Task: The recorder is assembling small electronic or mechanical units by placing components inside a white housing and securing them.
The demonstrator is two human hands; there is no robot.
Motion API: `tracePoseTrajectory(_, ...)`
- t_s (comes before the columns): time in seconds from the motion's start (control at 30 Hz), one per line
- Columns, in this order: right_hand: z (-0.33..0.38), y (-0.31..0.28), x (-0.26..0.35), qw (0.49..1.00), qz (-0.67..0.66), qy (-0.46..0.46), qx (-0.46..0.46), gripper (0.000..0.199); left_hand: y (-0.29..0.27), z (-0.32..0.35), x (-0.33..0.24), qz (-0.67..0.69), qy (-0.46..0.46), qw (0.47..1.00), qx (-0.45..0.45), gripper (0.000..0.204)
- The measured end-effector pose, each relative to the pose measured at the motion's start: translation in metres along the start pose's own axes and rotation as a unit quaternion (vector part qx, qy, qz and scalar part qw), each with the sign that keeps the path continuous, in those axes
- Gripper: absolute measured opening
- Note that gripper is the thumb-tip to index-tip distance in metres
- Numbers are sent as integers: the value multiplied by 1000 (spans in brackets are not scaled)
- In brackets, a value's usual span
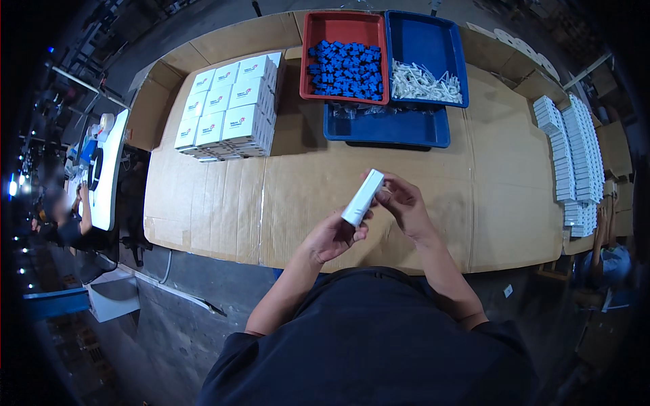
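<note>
1. Two hands meet over the cardboard-covered table (203,203) in our one head view: our left hand (332,238) clasps the lower end of a slim white box (363,197), tilted, while our right hand (404,203) pinches its upper end.
2. Our grip is end-only; we judge the box could slip onto the table.
3. Well apart, a red tray (344,27) holds blue parts (345,69).

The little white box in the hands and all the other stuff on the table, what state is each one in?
Small white box: held up off the table, tilted, in both hands.
Left hand: gripping the box's lower end.
Right hand: fingers at its upper end.
Red tray: part full of blue pieces.
Blue tray: holds white pieces at its near side.
White cartons: closed, stacked.
Flat white boxes: lined up in rows.
</note>
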State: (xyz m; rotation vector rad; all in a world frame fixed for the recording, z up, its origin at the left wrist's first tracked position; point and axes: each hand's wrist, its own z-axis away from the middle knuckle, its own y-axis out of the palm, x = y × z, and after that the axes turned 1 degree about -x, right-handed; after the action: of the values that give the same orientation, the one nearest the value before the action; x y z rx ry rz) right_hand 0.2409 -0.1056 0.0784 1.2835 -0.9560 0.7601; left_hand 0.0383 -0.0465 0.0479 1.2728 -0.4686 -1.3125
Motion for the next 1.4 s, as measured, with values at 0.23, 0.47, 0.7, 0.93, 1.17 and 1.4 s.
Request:
tracePoseTrajectory(0.23,12,-2,8,947,244,-84,-190,35,36,-21,-3,-162,256,930,-206,29)
tracePoseTrajectory(0.47,14,34,11,971,94,-139,-169,37,69,-24,6,-549,418,721,-60,39)
tracePoseTrajectory(0.7,17,-13,24,988,-4,-78,-134,31,75,-31,3,-498,399,756,-148,48)
tracePoseTrajectory(0.93,15,-19,13,961,109,-105,-233,66,54,-45,28,-488,357,779,-166,25)
tracePoseTrajectory(1.17,45,-17,-8,959,45,-61,-271,90,50,-46,59,-652,364,658,-100,48)
tracePoseTrajectory(1.4,73,-99,-34,902,70,-106,-412,46,75,-72,90,-715,288,631,88,55)
